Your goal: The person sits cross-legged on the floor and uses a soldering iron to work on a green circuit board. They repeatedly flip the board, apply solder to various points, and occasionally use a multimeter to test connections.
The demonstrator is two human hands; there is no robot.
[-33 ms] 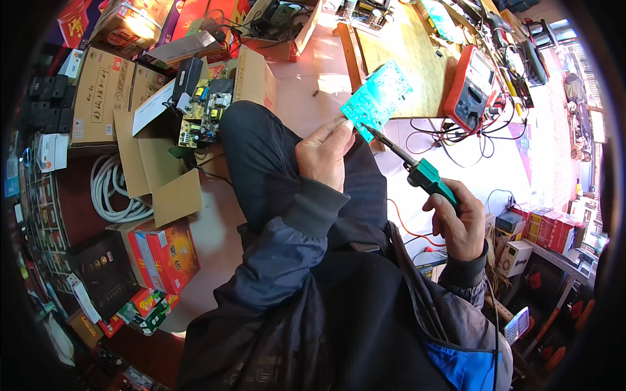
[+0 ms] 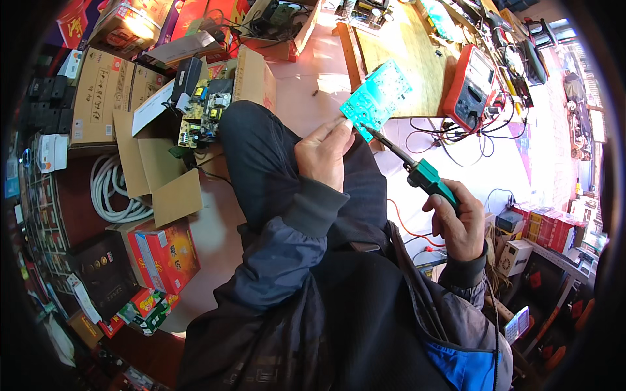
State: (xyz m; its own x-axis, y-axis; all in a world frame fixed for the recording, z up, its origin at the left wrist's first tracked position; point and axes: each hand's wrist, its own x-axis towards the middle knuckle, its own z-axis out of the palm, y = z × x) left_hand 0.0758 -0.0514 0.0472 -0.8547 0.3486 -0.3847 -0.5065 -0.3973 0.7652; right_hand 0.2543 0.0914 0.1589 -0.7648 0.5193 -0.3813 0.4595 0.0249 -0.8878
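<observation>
At the near-left end of the green circuit board (image 2: 385,88), the left hand (image 2: 323,156) pinches the board's edge and is the nearer of the two. From this hand, the board extends away and to the right along its long axis. On the near-right side of the board, well apart from it, the right hand (image 2: 462,225) is wrapped around the handle of the soldering iron (image 2: 424,171). The iron slants toward the board's near end, roughly square to the long axis; whether its tip touches cannot be confirmed.
</observation>
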